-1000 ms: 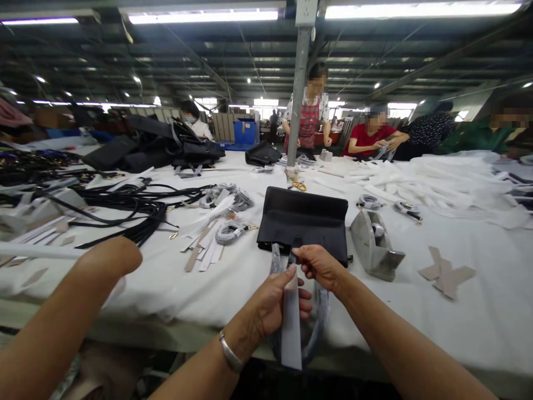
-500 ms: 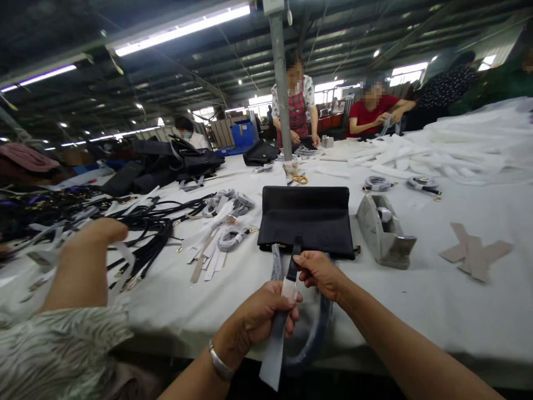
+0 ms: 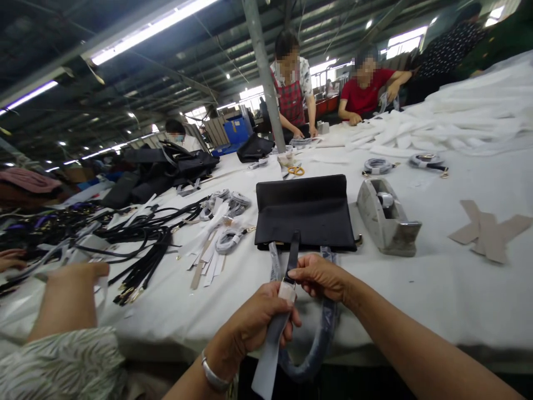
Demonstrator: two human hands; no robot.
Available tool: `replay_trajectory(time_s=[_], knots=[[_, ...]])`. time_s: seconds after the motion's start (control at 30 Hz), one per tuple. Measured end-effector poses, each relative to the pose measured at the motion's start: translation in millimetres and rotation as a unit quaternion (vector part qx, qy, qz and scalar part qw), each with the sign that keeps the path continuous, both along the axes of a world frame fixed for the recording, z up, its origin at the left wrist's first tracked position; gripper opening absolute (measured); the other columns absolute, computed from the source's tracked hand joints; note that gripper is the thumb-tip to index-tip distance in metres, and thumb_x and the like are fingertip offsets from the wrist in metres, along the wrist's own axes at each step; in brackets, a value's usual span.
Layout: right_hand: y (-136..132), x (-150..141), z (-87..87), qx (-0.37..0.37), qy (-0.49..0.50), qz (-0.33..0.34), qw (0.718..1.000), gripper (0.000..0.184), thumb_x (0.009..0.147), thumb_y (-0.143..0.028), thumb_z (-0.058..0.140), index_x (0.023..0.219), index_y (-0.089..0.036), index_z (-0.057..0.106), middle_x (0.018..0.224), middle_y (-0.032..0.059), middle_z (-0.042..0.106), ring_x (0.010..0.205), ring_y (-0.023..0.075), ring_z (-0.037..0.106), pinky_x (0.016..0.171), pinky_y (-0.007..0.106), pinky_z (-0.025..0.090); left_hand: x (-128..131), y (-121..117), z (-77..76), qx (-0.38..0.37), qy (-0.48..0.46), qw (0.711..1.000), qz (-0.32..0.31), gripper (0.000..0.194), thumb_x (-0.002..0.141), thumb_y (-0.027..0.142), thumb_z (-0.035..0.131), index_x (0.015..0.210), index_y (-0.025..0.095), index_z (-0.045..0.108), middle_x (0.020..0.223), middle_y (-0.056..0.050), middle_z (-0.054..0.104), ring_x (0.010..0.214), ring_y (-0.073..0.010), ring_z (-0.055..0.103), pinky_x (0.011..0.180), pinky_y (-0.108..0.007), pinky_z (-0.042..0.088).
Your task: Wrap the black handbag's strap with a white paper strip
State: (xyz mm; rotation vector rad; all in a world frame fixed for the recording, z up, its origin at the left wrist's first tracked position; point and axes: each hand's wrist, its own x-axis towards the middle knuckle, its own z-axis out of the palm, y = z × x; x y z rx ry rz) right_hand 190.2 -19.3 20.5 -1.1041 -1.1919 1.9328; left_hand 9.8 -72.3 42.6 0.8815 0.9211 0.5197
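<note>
A black handbag (image 3: pixel 302 208) lies on the white-covered table in front of me. From its near edge a narrow black strap (image 3: pixel 293 253) runs toward me, with a whitish wrapping (image 3: pixel 286 290) around it and a pale grey strip (image 3: pixel 266 358) hanging below. My left hand (image 3: pixel 260 316), wearing a silver bangle, is closed around the wrapped part. Just above it, my right hand (image 3: pixel 322 278) pinches the strap between thumb and fingers. The bag's curved handle (image 3: pixel 310 361), covered in clear film, loops down behind both hands over the table edge.
Right of the bag stands a tape dispenser (image 3: pixel 387 219), with beige strips (image 3: pixel 489 230) beyond it. Black straps (image 3: pixel 156 255) and paper strips (image 3: pixel 212 244) lie to the left. A co-worker's arm (image 3: pixel 66 297) reaches in at the left. A post (image 3: pixel 264 78) rises behind the bag.
The view has tilted and shifted slightly. My hands keep their hold on the strap, and more of the film-covered handle shows below. The co-worker's arm at the left has shifted left.
</note>
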Motion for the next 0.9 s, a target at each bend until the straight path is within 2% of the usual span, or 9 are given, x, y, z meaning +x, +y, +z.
replay_trajectory(time_s=[0.13,0.2,0.3,0.37,0.5,0.6,0.73,0.83,0.9], knots=[[2.4,-6.1,-3.8,0.032,-0.033,-0.020,0.999,0.031,0.064,-0.041,0.071,0.066,-0.018,0.051,0.054,-0.0042,0.052,0.042,0.0064,0.043,0.035,0.017,0.027,-3.8,-2.0,-1.0,0.003,0.035,0.998,0.050,0.039,0.078,0.040,0.068,0.094,0.013,0.046,0.078,-0.013,0.066,0.048,-0.0142,0.058,0.037,-0.017,0.044],[2.9,-6.9,-6.8,0.091,-0.090,-0.059,0.990,0.031,0.069,-0.043,0.068,0.063,-0.017,0.052,0.054,-0.0028,0.053,0.042,0.0069,0.041,0.037,0.019,0.026,-4.2,-1.8,-2.3,-0.007,0.026,0.998,0.063,0.040,0.075,0.037,0.072,0.094,0.011,0.048,0.083,-0.015,0.066,0.053,-0.0160,0.061,0.039,-0.019,0.047],[-2.9,-0.8,-6.3,0.232,-0.170,-0.155,0.945,0.029,0.072,-0.040,0.067,0.060,-0.017,0.055,0.055,-0.0012,0.054,0.049,0.0094,0.045,0.046,0.022,0.033,-2.5,-0.5,-2.0,-0.023,0.000,0.998,0.058,0.040,0.071,0.031,0.076,0.094,0.010,0.051,0.087,-0.016,0.066,0.062,-0.0189,0.065,0.047,-0.023,0.054],[-12.4,5.2,-1.6,0.305,-0.175,-0.175,0.920,0.021,0.074,-0.036,0.065,0.066,-0.017,0.061,0.064,0.0006,0.060,0.060,0.0126,0.053,0.058,0.024,0.041,-0.3,1.4,-0.7,-0.034,-0.009,0.998,0.057,0.041,0.068,0.030,0.079,0.094,0.010,0.054,0.087,-0.016,0.066,0.066,-0.0197,0.066,0.051,-0.025,0.056],[-35.8,6.3,9.0,0.361,-0.204,-0.063,0.908,0.015,0.079,-0.029,0.059,0.081,-0.022,0.073,0.079,0.0027,0.063,0.075,0.0161,0.059,0.071,0.028,0.043,4.9,4.1,0.2,-0.032,-0.003,0.997,0.070,0.047,0.061,0.031,0.084,0.093,0.008,0.060,0.087,-0.016,0.066,0.066,-0.0199,0.066,0.049,-0.024,0.055],[-46.0,-0.4,7.3,0.373,-0.261,-0.055,0.888,0.021,0.082,-0.031,0.054,0.083,-0.023,0.074,0.080,0.0041,0.060,0.077,0.0181,0.059,0.072,0.030,0.042,10.1,0.4,-1.5,-0.012,0.008,0.994,0.105,0.049,0.054,0.034,0.085,0.088,0.007,0.062,0.080,-0.013,0.065,0.060,-0.0186,0.063,0.046,-0.023,0.052],[-38.9,1.0,-9.3,0.329,-0.232,-0.035,0.915,0.025,0.080,-0.039,0.056,0.075,-0.021,0.072,0.077,0.0044,0.064,0.072,0.0185,0.062,0.069,0.027,0.046,17.9,-2.1,-7.5,-0.007,0.028,0.991,0.130,0.043,0.045,0.033,0.079,0.077,0.008,0.063,0.066,-0.011,0.061,0.051,-0.0187,0.059,0.041,-0.025,0.047],[-23.2,4.7,-24.4,0.360,-0.252,-0.005,0.898,0.026,0.077,-0.046,0.058,0.073,-0.024,0.072,0.077,0.0029,0.067,0.075,0.0192,0.065,0.070,0.024,0.048,15.0,6.3,-14.8,0.002,0.054,0.989,0.137,0.027,0.042,0.026,0.071,0.061,0.009,0.061,0.055,-0.007,0.056,0.046,-0.0153,0.053,0.042,-0.023,0.041],[-16.9,3.4,-32.7,0.380,-0.257,-0.011,0.889,0.026,0.077,-0.047,0.056,0.071,-0.027,0.071,0.073,0.0004,0.068,0.071,0.0181,0.065,0.067,0.023,0.049,7.1,12.5,-22.0,0.039,0.086,0.986,0.136,0.017,0.043,0.021,0.069,0.053,0.011,0.059,0.049,-0.002,0.050,0.042,-0.0100,0.044,0.042,-0.021,0.035]])
